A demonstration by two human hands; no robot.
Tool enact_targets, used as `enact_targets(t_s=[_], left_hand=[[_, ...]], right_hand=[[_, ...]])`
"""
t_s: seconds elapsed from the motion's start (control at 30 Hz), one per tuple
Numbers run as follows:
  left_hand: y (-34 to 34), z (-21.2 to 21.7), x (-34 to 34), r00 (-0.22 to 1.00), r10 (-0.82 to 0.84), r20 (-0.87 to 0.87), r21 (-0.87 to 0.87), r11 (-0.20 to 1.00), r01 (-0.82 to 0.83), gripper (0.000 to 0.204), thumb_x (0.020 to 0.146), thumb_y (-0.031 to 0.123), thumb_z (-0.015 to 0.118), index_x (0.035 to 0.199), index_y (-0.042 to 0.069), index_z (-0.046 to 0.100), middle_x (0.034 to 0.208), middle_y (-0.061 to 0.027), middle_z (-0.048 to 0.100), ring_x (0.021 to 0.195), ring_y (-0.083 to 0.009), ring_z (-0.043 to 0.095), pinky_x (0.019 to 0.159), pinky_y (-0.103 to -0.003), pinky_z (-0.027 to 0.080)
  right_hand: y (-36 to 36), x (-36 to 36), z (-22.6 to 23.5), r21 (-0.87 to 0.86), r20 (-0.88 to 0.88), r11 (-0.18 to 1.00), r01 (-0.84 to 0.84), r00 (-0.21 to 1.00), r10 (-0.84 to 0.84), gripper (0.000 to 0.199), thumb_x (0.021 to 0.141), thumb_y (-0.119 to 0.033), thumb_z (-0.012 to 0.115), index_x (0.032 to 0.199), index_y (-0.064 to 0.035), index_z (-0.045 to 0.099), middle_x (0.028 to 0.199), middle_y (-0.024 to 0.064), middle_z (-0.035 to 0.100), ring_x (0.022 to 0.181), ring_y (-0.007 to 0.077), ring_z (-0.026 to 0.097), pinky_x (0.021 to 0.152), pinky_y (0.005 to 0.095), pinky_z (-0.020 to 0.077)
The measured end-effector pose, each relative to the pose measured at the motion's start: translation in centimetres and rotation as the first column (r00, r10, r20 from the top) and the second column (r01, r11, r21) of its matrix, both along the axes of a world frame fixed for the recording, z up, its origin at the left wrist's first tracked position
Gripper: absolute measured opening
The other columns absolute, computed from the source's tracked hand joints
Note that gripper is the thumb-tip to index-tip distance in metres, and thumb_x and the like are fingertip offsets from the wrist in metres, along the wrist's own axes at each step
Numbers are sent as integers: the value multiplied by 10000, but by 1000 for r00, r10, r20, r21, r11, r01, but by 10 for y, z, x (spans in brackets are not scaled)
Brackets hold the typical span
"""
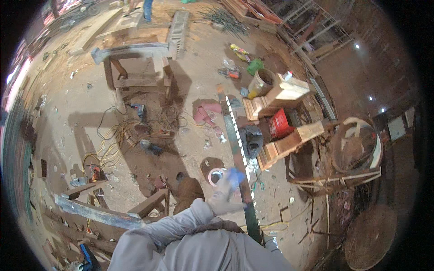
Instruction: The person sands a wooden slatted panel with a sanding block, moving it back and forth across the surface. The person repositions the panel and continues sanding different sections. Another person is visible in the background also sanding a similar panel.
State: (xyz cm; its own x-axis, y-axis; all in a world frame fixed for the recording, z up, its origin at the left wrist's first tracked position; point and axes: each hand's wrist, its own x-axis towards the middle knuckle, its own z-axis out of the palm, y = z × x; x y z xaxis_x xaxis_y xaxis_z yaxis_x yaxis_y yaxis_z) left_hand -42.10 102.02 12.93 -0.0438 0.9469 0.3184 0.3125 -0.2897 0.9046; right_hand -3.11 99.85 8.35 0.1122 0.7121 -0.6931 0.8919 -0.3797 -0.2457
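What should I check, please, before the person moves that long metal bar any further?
1. Grip on the long metal bar: the gloved hand lies against its side about halfway along; a closed grasp: cannot tell.
2. Second hand on the bar: the near end runs down by the person's body and no other hand shows clearly: cannot tell.
3. Far end free: it reaches toward the wooden crates and the dark bag lies against the bar: not ok.
4. Floor underfoot: yellow cables and scraps lie about: not ok.
5. Other people: someone's legs stand far off behind the wooden trestle: ok.
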Motion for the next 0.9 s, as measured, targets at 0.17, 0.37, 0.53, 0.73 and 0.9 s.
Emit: enact_targets(t_s=[0.17, 0.37, 0.53, 0.73, 0.9], left_hand=[[52, -106, -33, 572, 498, 652, -570, 819, -64, 1160, 814, 274, 892, 1609, 30, 83, 1364, -163, 535, 1209, -266, 587, 973, -385, 532], [80, -8, -138, 293, 592, 751, -627, 778, 34, 778, 889, 221, 842, 1467, 58, 348, 1108, -104, 660, 862, -211, 676, 666, -366, 558], [83, -6, -246, 121, 563, 818, -538, 822, -187, 708, 888, 224, 822, 1403, 36, 374, 1063, -145, 679, 865, -235, 691, 684, -399, 591], [40, 45, -322, -32, 637, 770, -605, 714, -353, 703, 898, 186, 811, 1439, 26, 392, 1131, -130, 672, 961, -233, 690, 813, -409, 588], [-6, 59, -323, 58, 662, 747, -496, 614, -614, 762, 890, 229, 808, 1481, 25, 373, 1239, -128, 637, 1132, -229, 637, 972, -396, 531]], right_hand=[[107, -88, -6, 27, -3, 983, -182, 983, 182, 624, 1020, -616, 431, 1336, -128, 660, 1336, 208, 668, 1271, 368, 618, 1067, 446, 467], [198, -209, -5, 23, 6, 930, -366, 931, 366, 629, 1022, -622, 424, 1343, -134, 658, 1344, 206, 666, 1278, 367, 615, 1070, 446, 465], [256, -317, 6, 23, 1, 857, -515, 857, 515, 633, 1023, -627, 419, 1350, -139, 656, 1351, 204, 664, 1283, 366, 613, 1074, 445, 463], [323, -436, 6, 32, 3, 703, -711, 703, 711, 638, 1025, -633, 412, 1357, -144, 654, 1359, 202, 662, 1290, 365, 610, 1077, 445, 461], [364, -532, 13, 43, 1, 508, -860, 508, 861, 642, 1026, -637, 407, 1364, -149, 652, 1366, 200, 660, 1296, 364, 608, 1080, 445, 459]])
